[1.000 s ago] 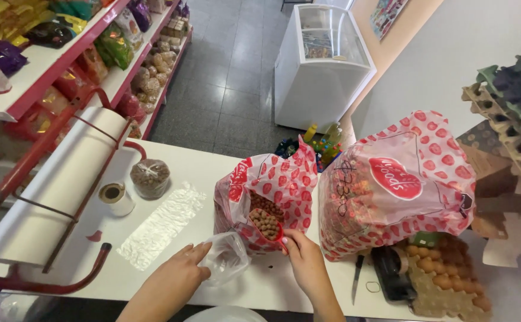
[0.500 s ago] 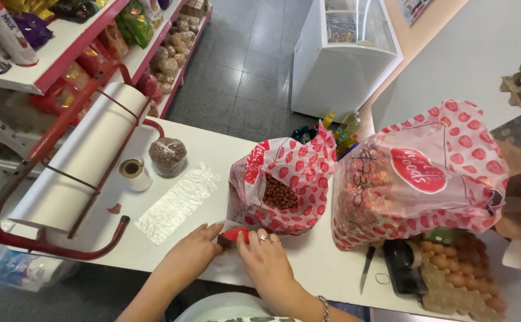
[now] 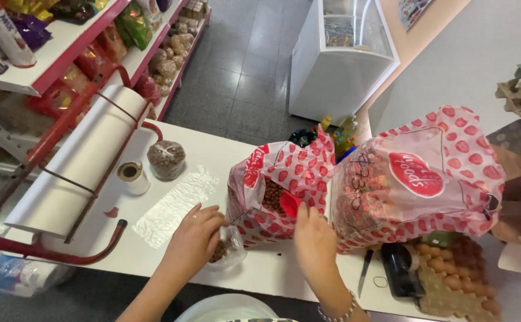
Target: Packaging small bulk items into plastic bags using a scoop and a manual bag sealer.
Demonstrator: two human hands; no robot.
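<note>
My left hand (image 3: 196, 235) grips the mouth of a small clear plastic bag (image 3: 229, 247) partly filled with brown round pellets, resting on the white counter (image 3: 213, 155). My right hand (image 3: 314, 238) holds a red scoop (image 3: 289, 203) at the opening of a red-and-white spotted sack (image 3: 278, 191) that contains the same brown pellets. A second, larger spotted sack (image 3: 418, 179), closed at the top, stands just to the right.
A flat stack of clear bags (image 3: 174, 206), a tape roll (image 3: 130, 175) and a tied bag of pellets (image 3: 166, 160) lie to the left beside a large paper roll on a red holder (image 3: 76, 173). A knife (image 3: 364, 271), black device (image 3: 402, 269) and egg tray (image 3: 451, 280) sit right.
My right hand has lifted the red scoop from the counter up to the open sack's mouth. My left hand has shifted onto the small clear bag, which now holds pellets.
</note>
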